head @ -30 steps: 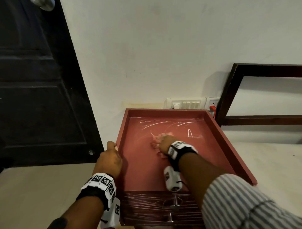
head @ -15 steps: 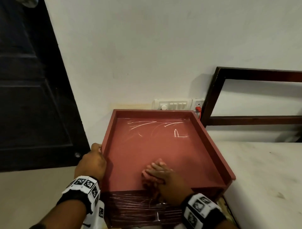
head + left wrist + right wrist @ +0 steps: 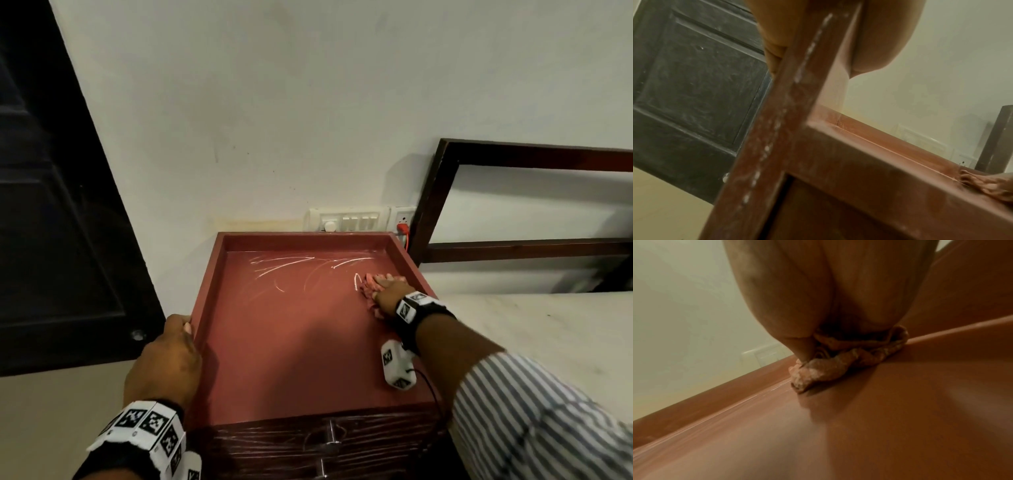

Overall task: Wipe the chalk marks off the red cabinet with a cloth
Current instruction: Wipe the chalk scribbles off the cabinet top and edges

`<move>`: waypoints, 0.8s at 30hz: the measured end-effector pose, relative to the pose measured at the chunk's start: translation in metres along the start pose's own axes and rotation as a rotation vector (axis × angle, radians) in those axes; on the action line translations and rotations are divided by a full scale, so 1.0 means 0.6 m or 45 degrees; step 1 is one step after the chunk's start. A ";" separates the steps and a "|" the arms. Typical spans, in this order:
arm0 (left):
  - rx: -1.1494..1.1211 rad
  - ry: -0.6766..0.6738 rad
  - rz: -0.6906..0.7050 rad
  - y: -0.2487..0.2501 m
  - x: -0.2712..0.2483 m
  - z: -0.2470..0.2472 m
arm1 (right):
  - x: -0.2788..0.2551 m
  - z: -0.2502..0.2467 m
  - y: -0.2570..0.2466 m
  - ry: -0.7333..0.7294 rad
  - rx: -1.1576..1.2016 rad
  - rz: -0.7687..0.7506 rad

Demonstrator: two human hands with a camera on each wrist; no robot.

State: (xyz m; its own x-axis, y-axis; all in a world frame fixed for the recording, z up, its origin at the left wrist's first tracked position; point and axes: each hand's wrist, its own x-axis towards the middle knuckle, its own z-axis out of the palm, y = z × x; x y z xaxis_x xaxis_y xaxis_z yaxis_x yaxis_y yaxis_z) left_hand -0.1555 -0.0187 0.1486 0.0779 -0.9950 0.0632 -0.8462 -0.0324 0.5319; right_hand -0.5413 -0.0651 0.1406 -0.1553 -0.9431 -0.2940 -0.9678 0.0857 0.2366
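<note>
The red cabinet has a raised rim round its flat top. White chalk marks streak the far part of the top. My right hand lies at the far right corner with its fingers flat on a bunched pink cloth, next to a short chalk stroke. The right wrist view shows the cloth crumpled under the palm against the top. My left hand grips the cabinet's left rim, fingers outside and thumb inside.
A dark door stands left of the cabinet. A switch panel and a red plug sit on the wall behind. A dark wooden frame and a pale surface lie to the right. Drawer handles face me.
My right hand slid the cloth from mid top back to the near edge, then out to the far right corner beside the chalk. The left hand kept its grip on the rim.
</note>
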 end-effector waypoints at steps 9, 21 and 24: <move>-0.112 -0.011 -0.040 0.008 0.005 -0.007 | 0.101 -0.041 -0.092 -0.016 0.270 -0.044; 0.067 -0.038 -0.101 0.010 -0.003 -0.012 | -0.152 0.028 -0.309 0.136 0.497 -0.633; 0.073 -0.044 -0.090 0.012 -0.007 -0.013 | -0.196 0.054 -0.227 0.159 0.658 -0.615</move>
State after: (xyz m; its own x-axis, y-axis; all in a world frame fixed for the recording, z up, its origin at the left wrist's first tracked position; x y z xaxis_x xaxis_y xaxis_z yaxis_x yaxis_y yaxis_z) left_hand -0.1575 -0.0142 0.1588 0.1208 -0.9927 -0.0026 -0.8682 -0.1069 0.4846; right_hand -0.3975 0.0447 0.1128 0.3078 -0.9412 -0.1395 -0.8975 -0.2386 -0.3709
